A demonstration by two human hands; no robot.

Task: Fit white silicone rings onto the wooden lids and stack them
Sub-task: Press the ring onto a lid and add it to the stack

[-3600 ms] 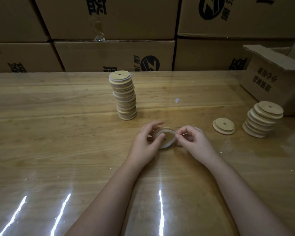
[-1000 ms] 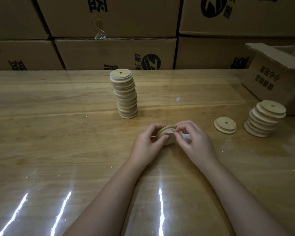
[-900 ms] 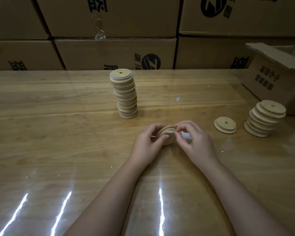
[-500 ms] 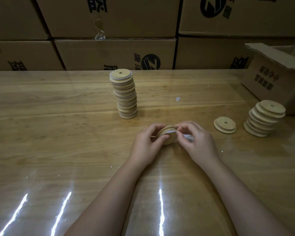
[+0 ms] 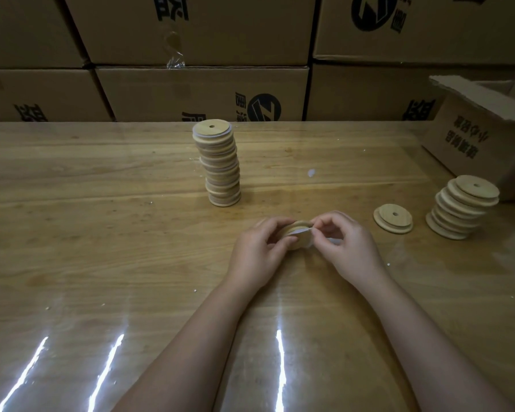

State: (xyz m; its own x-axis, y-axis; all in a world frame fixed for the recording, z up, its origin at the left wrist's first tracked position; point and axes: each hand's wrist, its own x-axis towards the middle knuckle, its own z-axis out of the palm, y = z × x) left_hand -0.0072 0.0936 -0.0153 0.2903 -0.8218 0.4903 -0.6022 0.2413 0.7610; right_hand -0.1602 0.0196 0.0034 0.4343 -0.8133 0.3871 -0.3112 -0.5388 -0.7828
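From here I see both hands meeting over the middle of the surface, close together. My left hand grips a wooden lid tilted up on its edge, its fingers curled over the far rim and the thumb pressed against the near face. My right hand is curled tight, thumb and forefinger pinching a white silicone ring at the lid's right rim. The ring shows as a pale band across the top of the lid; I cannot tell how much of it sits in place.

Beyond the hands, a little to the left, a tall stack of lids stands on the surface, slightly crooked, with white edges showing between some of them. Off to the right a single lid lies flat, and just beside it a leaning stack of bare lids fans toward the right. An open carton sits behind that stack at the surface's right edge. Cardboard boxes with dark printing line the back
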